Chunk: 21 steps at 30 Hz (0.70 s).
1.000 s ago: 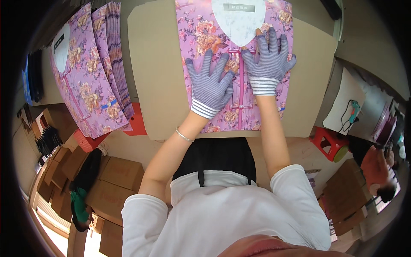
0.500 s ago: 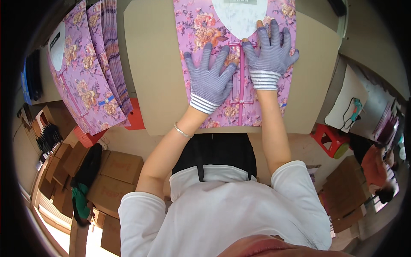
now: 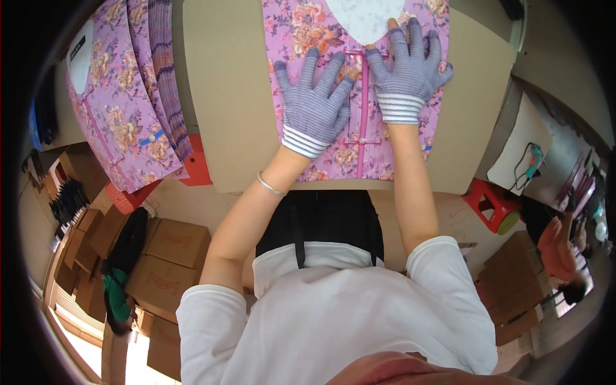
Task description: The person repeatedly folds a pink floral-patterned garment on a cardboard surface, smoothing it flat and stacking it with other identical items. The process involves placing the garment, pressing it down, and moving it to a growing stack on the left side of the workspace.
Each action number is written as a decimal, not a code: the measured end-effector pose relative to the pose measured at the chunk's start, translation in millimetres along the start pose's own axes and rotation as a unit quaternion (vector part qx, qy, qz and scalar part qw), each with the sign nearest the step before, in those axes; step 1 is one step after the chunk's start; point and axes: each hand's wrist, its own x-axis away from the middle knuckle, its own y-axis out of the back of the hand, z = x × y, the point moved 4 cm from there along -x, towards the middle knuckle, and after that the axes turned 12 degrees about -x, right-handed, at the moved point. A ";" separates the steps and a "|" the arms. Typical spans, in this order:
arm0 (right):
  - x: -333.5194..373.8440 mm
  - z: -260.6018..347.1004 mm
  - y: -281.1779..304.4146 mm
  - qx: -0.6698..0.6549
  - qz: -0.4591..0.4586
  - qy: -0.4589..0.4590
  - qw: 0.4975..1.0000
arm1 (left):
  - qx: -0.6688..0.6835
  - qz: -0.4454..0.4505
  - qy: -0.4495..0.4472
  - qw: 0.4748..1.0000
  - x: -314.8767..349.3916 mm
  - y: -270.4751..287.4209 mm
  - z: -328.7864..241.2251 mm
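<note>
A folded pink-purple floral blouse (image 3: pixel 343 157) lies front up before me, with a white inner neckline, a magenta centre placket and knotted frog fastenings. Both hands wear grey-lilac striped knit gloves with white-striped cuffs. Spread flat on the blouse's left front is my left hand (image 3: pixel 314 106), beside the placket. My right hand (image 3: pixel 407 80) rests flat on the right front, fingers apart, near the neckline and the upper fastening. The thumb and forefinger tips of its glove are bare. Neither hand grips anything. The blouse's top end runs out of the picture.
Under the blouse is a tan board (image 3: pixel 224 96). Stacked folded blouses (image 3: pixel 122 115) in the same print stand at the left. Red stools (image 3: pixel 491 205) show below the table edge on both sides. Cardboard boxes (image 3: pixel 170 244) and two people are farther off, left and right.
The whole scene sits slightly higher in the picture, table and blouse included. My hands stay flat on nearly the same spots of the blouse.
</note>
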 end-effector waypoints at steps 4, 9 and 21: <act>-0.9 2.1 0.4 -0.007 -0.016 -0.001 1.000 | 0.009 -0.001 0.004 1.000 -0.1 0.0 0.1; -2.4 3.4 7.0 -0.015 -0.015 -0.005 1.000 | 0.054 0.020 -0.052 0.997 -2.1 2.1 -5.3; 106.9 -38.5 57.1 -0.174 0.244 0.261 0.918 | 0.010 0.012 -0.055 0.998 -3.9 -1.9 -8.4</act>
